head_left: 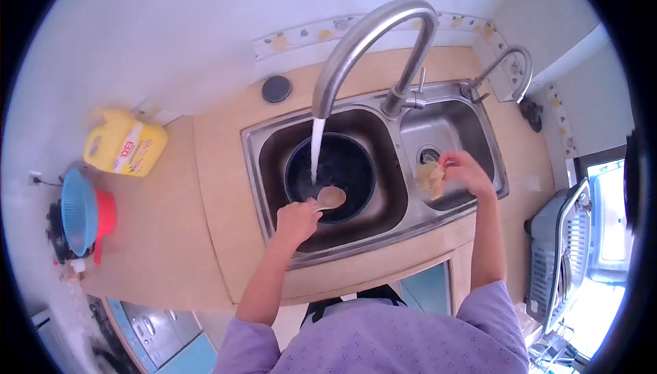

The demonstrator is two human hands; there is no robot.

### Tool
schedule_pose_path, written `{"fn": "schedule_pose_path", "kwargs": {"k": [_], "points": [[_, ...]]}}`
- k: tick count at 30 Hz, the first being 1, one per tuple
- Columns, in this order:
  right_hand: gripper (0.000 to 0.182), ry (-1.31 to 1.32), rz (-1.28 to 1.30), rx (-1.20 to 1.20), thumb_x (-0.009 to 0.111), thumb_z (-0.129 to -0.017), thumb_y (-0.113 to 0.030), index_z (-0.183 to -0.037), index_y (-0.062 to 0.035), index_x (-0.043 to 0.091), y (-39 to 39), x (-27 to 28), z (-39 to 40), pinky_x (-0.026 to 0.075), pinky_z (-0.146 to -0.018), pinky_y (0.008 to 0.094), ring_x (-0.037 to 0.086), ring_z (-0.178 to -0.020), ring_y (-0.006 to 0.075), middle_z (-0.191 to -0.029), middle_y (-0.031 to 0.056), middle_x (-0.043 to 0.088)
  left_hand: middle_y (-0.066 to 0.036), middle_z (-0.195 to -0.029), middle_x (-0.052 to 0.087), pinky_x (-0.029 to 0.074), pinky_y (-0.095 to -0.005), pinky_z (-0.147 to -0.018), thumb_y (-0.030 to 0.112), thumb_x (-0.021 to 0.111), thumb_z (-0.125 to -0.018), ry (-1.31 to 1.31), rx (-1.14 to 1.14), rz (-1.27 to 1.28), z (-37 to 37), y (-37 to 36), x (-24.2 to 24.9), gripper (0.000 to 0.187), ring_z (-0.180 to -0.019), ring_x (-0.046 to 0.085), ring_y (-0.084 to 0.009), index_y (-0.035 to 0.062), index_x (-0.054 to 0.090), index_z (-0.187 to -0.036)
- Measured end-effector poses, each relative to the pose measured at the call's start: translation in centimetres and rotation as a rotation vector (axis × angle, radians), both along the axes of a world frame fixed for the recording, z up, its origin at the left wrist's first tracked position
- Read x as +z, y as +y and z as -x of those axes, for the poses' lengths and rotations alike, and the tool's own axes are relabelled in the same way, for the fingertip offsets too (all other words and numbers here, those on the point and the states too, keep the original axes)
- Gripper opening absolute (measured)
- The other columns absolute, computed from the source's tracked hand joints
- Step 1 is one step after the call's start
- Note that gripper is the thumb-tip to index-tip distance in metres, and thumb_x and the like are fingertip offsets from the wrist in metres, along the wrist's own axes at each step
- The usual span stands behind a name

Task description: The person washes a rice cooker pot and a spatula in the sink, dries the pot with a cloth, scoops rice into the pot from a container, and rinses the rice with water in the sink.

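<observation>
So, the spoon [331,197] is held over the near side of the dark pot [371,175], inside the large basin [393,175]; the water stream [316,151] from the tall faucet [376,28] falls just beside it. Whether the pot is touched can't be told. Probably light and stiff, slippery once wetted; best taken by the handle, near where it is gripped now. Rounded bowl, pale brownish, short stretch of handle visible, rest covered by the left hand [298,222], fingers closed on it. Material can't be confirmed. A crumpled yellowish cloth [431,179] is pinched in the fingers of the right hand [464,171] over the small basin [445,124]; looks soft and limp, hanging below the grip. Both basins are set in the wood-toned bench [157,223].
</observation>
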State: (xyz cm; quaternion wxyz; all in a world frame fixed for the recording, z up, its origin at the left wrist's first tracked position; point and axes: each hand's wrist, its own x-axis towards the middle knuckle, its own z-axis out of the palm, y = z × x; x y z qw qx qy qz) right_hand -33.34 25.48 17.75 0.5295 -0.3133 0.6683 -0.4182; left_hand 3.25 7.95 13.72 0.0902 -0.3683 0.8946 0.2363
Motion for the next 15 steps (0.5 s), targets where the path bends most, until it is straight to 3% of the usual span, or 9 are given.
{"fn": "schedule_pose_path", "kwargs": {"k": [2,5,7,8,9,10,12,13,15], "points": [[0.016,-0.038,0.115,0.046,0.058,-0.069,-0.003,-0.085,-0.0045,0.055,-1.9,3.8,-2.3,0.046,-0.066,0.0238,0.055,-0.074,0.0093,-0.078,0.0001,0.055,-0.01,-0.075,0.065,0.049,-0.0409,-0.063,0.031,0.056,-0.085,0.057,0.008,0.031,-1.5,-0.5,-0.5,0.022,-0.072,0.063,-0.0256,0.0096,0.063,-0.086],[0.018,-0.035,0.218,0.167,0.059,-0.072,-0.005,-0.089,-0.0051,0.053,-6.2,5.9,-6.2,0.045,-0.067,0.0215,0.054,-0.077,0.0075,-0.083,-0.0003,0.055,-0.008,-0.07,0.064,0.048,-0.0326,-0.057,0.027,0.051,-0.09,-0.004,0.141,-0.464,-1.9,-1.6,0.7,0.023,-0.062,0.06,-0.018,0.0071,0.062,-0.087],[0.021,-0.081,0.26,0.291,0.059,-0.073,-0.005,-0.092,-0.005,0.053,-9.7,3.7,-8.8,0.045,-0.067,0.0228,0.054,-0.081,0.0077,-0.085,-0.0012,0.054,-0.006,-0.069,0.062,0.046,-0.0271,-0.053,0.024,0.049,-0.092,0.212,0.32,-0.791,-3.3,-1.5,0.8,0.022,-0.057,0.056,-0.0131,0.0056,0.06,-0.089],[0.019,0.156,0.218,0.342,0.059,-0.073,-0.005,-0.092,-0.0041,0.054,-11.8,0.8,-10.1,0.046,-0.067,0.0251,0.055,-0.079,0.0095,-0.081,0.0008,0.056,-0.005,-0.068,0.061,0.044,-0.0244,-0.051,0.023,0.047,-0.093,0.322,0.412,-0.951,-4.1,-1.3,0.7,0.022,-0.055,0.054,-0.0106,0.0048,0.059,-0.09],[0.017,0.444,0.298,0.34,0.057,-0.071,-0.007,-0.086,-0.0002,0.056,-13.5,-2.0,-11.5,0.048,-0.064,0.0326,0.06,-0.07,0.0205,-0.077,0.0111,0.061,-0.005,-0.07,0.061,0.044,-0.0237,-0.05,0.022,0.048,-0.093,0.478,0.534,-0.957,-4.8,-1.0,0.2,0.019,-0.055,0.053,-0.0101,0.0047,0.058,-0.091],[0.017,0.603,0.237,0.325,0.059,-0.07,-0.009,-0.085,-0.0002,0.058,-14.9,-5.0,-12.8,0.048,-0.068,0.039,0.062,-0.075,0.0304,-0.079,0.0157,0.062,-0.005,-0.071,0.061,0.043,-0.023,-0.049,0.02,0.049,-0.093,0.633,0.653,-0.957,-5.4,-0.5,-0.7,0.017,-0.054,0.052,-0.0096,0.0046,0.056,-0.092],[0.028,1.001,0.094,0.299,0.061,-0.072,-0.015,-0.095,0.0004,0.056,-16.6,-12.6,-14.8,0.048,-0.078,0.0446,0.059,-0.088,0.0375,-0.093,0.021,0.061,-0.003,-0.07,0.058,0.04,-0.0215,-0.047,0.016,0.056,-0.089,0.92,0.783,-0.918,-5.7,-0.6,-2.5,0.012,-0.053,0.049,-0.0078,0.0051,0.054,-0.092],[0.034,0.986,-0.056,0.332,0.06,-0.074,-0.018,-0.101,0.001,0.054,-16.7,-12.3,-15.8,0.047,-0.083,0.0439,0.058,-0.093,0.0385,-0.1,0.0228,0.059,-0.002,-0.068,0.056,0.038,-0.0216,-0.045,0.017,0.056,-0.089,0.91,0.814,-0.863,-5.6,-0.8,-2.5,0.012,-0.052,0.048,-0.0074,0.0053,0.054,-0.091],[0.041,0.808,-0.261,0.113,0.066,-0.071,-0.022,-0.104,-0.0001,0.055,-17.7,-16.9,-17.2,0.046,-0.085,0.0425,0.056,-0.097,0.0393,-0.104,0.0249,0.056,-0.001,-0.065,0.052,0.035,-0.0218,-0.042,0.018,0.058,-0.088,0.887,0.875,-0.754,-5.1,-1.2,-2.0,0.014,-0.05,0.046,-0.0066,0.0057,0.054,-0.09]]}}
